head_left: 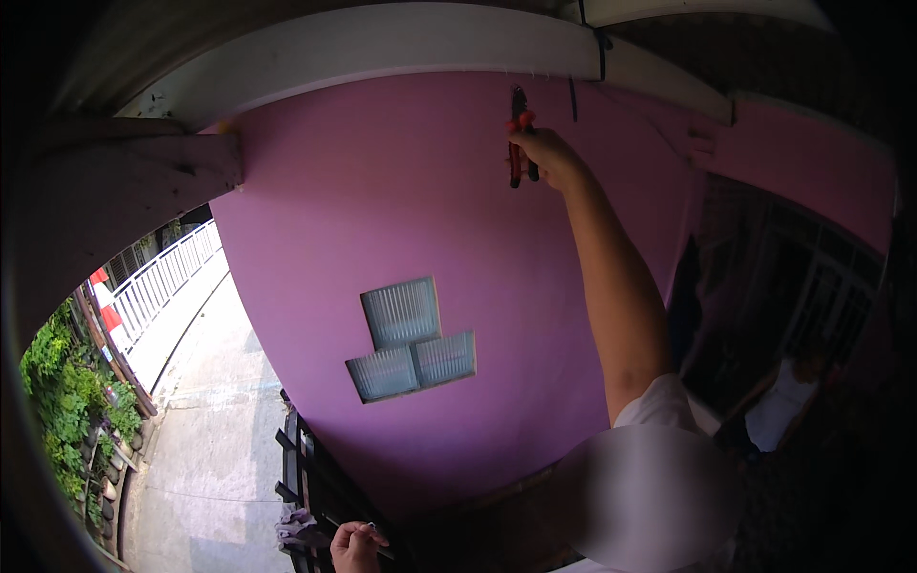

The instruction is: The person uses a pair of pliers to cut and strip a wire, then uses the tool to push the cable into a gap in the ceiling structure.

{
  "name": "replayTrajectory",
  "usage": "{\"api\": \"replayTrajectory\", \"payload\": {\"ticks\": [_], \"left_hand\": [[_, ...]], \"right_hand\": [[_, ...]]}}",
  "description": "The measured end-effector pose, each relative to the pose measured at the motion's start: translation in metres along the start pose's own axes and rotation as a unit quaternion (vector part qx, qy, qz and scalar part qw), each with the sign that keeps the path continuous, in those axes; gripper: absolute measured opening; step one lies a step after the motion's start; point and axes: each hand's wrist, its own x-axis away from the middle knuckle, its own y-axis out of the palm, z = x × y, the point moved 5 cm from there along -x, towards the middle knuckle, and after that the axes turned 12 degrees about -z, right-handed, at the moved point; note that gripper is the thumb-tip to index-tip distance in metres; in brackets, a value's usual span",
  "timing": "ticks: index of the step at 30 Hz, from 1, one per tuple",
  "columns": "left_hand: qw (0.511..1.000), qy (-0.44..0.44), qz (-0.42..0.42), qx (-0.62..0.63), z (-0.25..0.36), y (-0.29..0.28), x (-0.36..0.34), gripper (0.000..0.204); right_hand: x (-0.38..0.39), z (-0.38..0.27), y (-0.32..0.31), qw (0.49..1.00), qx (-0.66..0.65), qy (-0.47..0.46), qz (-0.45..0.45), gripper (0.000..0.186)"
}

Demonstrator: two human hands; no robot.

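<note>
The left hand (355, 547) is cut off at the wrist by the lower edge of the frame. A blurred patch covers the area below the raised arm's sleeve. The pliers (519, 134) are partly hidden inside the right hand (546, 155); their tips are too small to resolve.

Right arm stretched high overhead, right hand (546, 153) with fingers (523, 141) wrapped tight in a grip. Left hand (355, 547) low at the frame's bottom, fingers curled closed.
</note>
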Motion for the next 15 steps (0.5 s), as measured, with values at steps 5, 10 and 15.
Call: {"api": "replayTrajectory", "payload": {"ticks": [5, 10, 15], "left_hand": [[1.0, 0.012, 0.011, -0.004, 0.004, -0.002, 0.002, 0.007], [1.0, 0.004, 0.023, -0.013, 0.004, -0.002, 0.004, 0.008], [1.0, 0.001, 0.018, -0.01, 0.003, 0.0, 0.003, 0.007]], "right_hand": [[-0.004, -0.01, 0.0, 0.999, -0.038, -0.018, -0.032, 0.045], [-0.006, -0.017, 0.008, 0.998, -0.02, -0.039, -0.044, 0.054], [-0.022, -0.006, -0.003, 0.996, -0.015, -0.086, 0.006, 0.052]]}}
